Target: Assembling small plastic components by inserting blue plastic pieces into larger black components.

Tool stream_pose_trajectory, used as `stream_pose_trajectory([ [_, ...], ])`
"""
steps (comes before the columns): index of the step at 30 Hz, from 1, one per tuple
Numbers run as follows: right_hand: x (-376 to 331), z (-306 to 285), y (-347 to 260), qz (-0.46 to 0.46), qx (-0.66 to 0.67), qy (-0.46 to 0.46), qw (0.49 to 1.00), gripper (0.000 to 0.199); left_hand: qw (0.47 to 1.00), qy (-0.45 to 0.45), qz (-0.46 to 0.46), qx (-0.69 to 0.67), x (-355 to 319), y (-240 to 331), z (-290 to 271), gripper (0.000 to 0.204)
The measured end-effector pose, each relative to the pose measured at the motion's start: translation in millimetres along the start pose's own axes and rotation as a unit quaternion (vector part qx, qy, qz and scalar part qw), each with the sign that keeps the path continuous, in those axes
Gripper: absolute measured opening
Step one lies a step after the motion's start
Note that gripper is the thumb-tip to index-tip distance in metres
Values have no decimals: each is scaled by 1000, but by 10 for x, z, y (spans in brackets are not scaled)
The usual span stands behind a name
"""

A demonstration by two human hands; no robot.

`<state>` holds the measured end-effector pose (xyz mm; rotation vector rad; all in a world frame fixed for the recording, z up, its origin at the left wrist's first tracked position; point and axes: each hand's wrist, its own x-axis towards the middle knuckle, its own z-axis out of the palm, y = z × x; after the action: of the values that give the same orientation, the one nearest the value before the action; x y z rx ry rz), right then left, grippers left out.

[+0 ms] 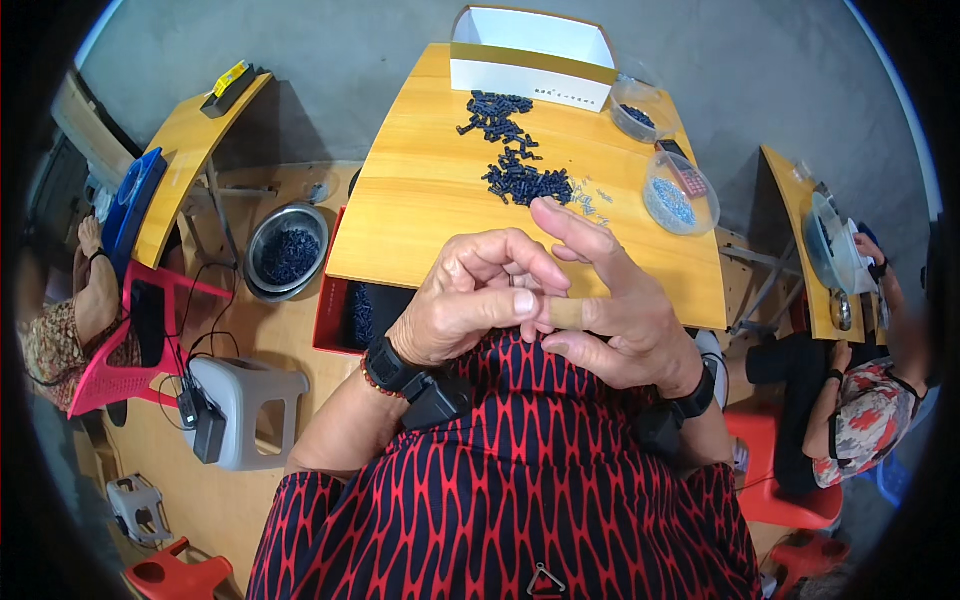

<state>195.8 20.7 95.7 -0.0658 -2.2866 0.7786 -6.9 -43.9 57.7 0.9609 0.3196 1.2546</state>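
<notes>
Both of my hands meet over the near edge of the wooden table, just above my lap. My left hand (470,292) is closed, its thumb and fingers pressed around the tip of a finger of my right hand (627,310). That finger wears a tan band (568,314), which looks like adhesive tape. My right hand's other fingers are spread, and its thumb stands apart below. No separate small part can be made out between the hands. Just beyond them lies a pile of small dark cylindrical pieces (527,184), with tiny pale pieces (592,200) scattered beside it.
A white box (530,88) stands at the table's far end. Clear tubs hold dark pieces (634,122) and light-blue pieces (671,203), near a red calculator (686,176). A metal basin (287,250) sits on the floor at left. People work at side tables.
</notes>
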Motion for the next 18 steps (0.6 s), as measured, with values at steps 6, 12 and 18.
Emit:
stream_pose_trajectory([
  [6,8,-27,-8,-1,-50,-3,999,33,984,30,69,160,13,23,86,15],
  [12,19,-64,-39,-8,-99,-6,995,28,933,16,120,340,32,36,101,9],
  [18,3,-49,-33,-23,-100,-8,995,29,940,15,74,334,7,54,94,10],
])
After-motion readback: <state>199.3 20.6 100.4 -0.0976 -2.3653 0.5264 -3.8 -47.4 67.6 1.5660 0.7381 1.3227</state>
